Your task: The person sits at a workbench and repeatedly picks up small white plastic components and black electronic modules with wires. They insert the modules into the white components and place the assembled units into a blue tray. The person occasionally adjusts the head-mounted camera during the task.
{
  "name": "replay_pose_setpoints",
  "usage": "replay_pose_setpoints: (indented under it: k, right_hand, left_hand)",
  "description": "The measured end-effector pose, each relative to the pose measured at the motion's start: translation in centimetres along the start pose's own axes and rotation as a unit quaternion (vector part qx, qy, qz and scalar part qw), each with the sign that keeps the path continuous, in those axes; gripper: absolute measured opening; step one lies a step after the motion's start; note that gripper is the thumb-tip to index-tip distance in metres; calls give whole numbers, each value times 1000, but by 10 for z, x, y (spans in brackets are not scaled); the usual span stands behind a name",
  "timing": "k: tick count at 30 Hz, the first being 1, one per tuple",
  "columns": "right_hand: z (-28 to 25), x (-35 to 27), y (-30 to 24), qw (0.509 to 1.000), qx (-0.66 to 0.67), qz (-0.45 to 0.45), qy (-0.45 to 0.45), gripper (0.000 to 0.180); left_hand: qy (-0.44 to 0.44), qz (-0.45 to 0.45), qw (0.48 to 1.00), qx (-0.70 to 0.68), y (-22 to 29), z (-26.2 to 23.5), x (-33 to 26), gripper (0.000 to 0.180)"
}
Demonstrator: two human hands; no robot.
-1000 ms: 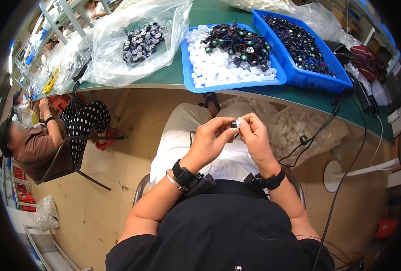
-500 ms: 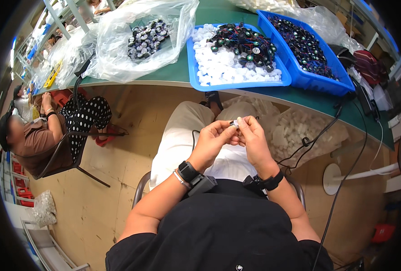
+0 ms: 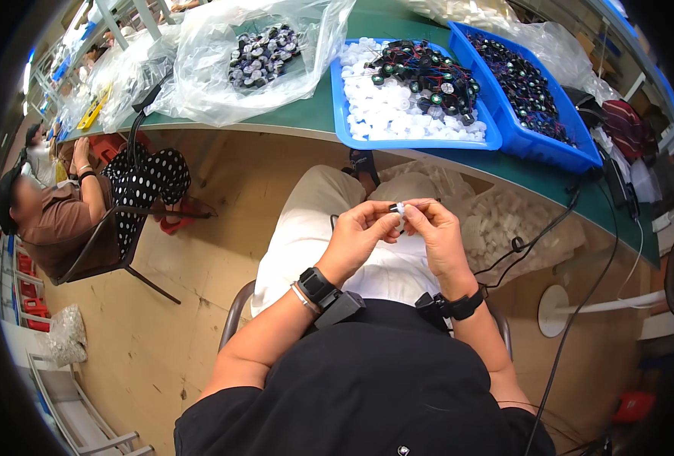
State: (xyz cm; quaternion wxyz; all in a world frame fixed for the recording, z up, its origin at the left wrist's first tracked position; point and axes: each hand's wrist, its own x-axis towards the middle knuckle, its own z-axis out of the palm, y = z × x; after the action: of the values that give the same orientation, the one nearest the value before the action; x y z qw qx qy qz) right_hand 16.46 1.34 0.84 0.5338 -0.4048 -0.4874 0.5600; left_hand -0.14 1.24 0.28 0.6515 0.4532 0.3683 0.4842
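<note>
Above my lap, my left hand (image 3: pixel 361 234) and my right hand (image 3: pixel 438 234) meet fingertip to fingertip. My left thumb and fingers pinch a small black part (image 3: pixel 392 207). Joined to it or touching it is a small white plastic cap (image 3: pixel 401 209), which my right thumb and fingers grip. The fingers partly hide both pieces, so I cannot tell how far one sits in the other. Beyond my hands, a shallow blue tray (image 3: pixel 420 143) on the table holds white plastic caps (image 3: pixel 371 114) and a heap of black wired parts (image 3: pixel 428 76).
A deeper blue bin (image 3: pixel 553 151) of similar wired parts stands to the right. Left of the tray, an open clear bag (image 3: pixel 200 99) holds capped pieces. Black cables (image 3: pixel 580 304) hang at the right. A seated person (image 3: pixel 71 220) is at the left.
My right hand has shifted slightly right and its fingers have moved around the white cap. The view has shifted a little, so the table things appear further right.
</note>
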Motion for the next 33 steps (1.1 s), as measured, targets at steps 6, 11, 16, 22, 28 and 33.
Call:
replay_pose_setpoints:
  k: [6,11,16,22,28,33]
  right_hand:
    - [-10,3,-13,994,-79,37,-63,15]
    - [-7,5,-16,991,-105,26,-79,16]
    - [-2,2,8,997,-54,30,-42,21]
    - [6,-2,5,995,-101,5,-24,26]
    - [17,-8,2,891,-408,-194,-47,33]
    - [10,-3,6,762,-554,-331,-53,27]
  left_hand:
    - [-26,58,987,149,0,-5,-4,24]
    - [-33,24,996,74,-8,-8,-5,25]
    - [-18,-84,990,-112,-10,-8,-4,27]
    - [-50,-149,964,-212,-21,-20,-1,29]
    - [-43,-228,938,-259,-16,-12,-6,31]
    - [-54,-254,932,-253,-21,-16,-4,32]
